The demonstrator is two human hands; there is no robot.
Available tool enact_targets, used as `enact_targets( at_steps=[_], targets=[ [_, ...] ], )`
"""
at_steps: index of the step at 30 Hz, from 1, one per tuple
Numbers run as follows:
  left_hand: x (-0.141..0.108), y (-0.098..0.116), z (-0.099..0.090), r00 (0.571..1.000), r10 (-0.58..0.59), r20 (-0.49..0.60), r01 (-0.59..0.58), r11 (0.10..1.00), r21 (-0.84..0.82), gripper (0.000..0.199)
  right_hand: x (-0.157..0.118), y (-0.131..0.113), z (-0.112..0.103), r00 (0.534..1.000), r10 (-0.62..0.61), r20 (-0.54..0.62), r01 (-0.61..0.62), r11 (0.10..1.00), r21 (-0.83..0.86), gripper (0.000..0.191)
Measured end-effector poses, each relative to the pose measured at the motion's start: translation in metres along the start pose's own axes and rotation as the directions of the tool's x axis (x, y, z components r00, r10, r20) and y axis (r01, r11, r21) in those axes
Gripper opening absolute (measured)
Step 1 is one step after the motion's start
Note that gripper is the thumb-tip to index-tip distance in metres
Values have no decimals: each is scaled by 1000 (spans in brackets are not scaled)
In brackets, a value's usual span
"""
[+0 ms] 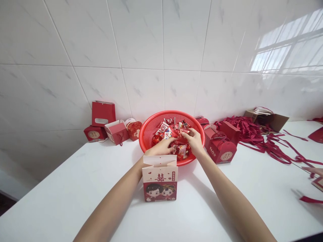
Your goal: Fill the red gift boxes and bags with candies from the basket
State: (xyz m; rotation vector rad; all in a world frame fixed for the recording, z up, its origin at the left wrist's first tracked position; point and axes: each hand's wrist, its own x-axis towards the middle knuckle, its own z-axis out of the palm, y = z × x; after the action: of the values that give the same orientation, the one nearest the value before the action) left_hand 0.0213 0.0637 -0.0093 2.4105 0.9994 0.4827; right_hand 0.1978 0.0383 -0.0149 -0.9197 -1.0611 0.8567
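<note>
A red plastic basket (142, 138) holds many wrapped candies (168, 133), mostly red with some white and printed wrappers. Both of my hands reach into it. My left hand (163, 146) is at the near left, its fingers apart and touching the candies; the fingertips are partly hidden among them. On the right, my right hand (194, 139) pinches a red wrapped candy (185, 131) between thumb and fingers. In front of the basket, between my forearms, an open-topped paper gift box (160, 183) stands upright, cream above and red below, with two cartoon faces. Its inside is mostly hidden.
Red gift boxes (103, 114) stand at the back left by the tiled wall (141, 90). More red boxes (222, 149) are right of the basket, beside a heap of dark red ribbons (248, 129). A brown cardboard box (277, 121) lies behind the ribbons on the white table (63, 201).
</note>
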Motion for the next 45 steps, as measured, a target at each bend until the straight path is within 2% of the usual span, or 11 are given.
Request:
enact_targets(
  at_steps=[3,6,12,16,21,26,28,33,35,39,45],
  targets=[
    [3,-1,-2,990,15,-139,-18,1000,-21,61,1,1,-1,1000,1,-12,-1,1000,-2,30],
    [5,-6,-4,967,27,-252,-46,997,-69,64,3,2,-1,1000,13,-20,-14,1000,-20,30],
    [8,-11,-8,934,1,-357,-56,988,-145,63,6,1,-1,999,24,-35,-26,998,-48,27],
    [10,-11,-8,940,-11,-340,-67,974,-215,59,6,0,-2,999,31,-30,-32,999,-44,23],
    [12,-12,-7,937,-33,-346,-22,988,-154,49,11,5,-2,997,13,-70,-16,999,-35,24],
    [13,-12,-8,934,-50,-354,7,993,-122,52,15,7,-3,995,-59,-81,57,998,-17,33],
    [13,-11,-9,934,-47,-353,-4,990,-140,54,13,4,-3,997,-59,-46,59,998,-16,34],
    [12,-11,-9,934,-66,-351,-32,963,-268,56,3,-9,2,984,-26,177,46,993,-112,32],
    [13,-14,-9,929,-56,-365,-66,948,-312,54,2,-11,4,973,-27,231,56,991,-120,32],
    [15,-21,-8,930,10,-368,-157,914,-374,54,4,-7,4,975,-27,221,46,996,-81,32],
    [13,-17,-9,946,58,-318,-216,846,-487,62,4,-4,2,971,55,233,-13,984,-179,34]
  ],
)
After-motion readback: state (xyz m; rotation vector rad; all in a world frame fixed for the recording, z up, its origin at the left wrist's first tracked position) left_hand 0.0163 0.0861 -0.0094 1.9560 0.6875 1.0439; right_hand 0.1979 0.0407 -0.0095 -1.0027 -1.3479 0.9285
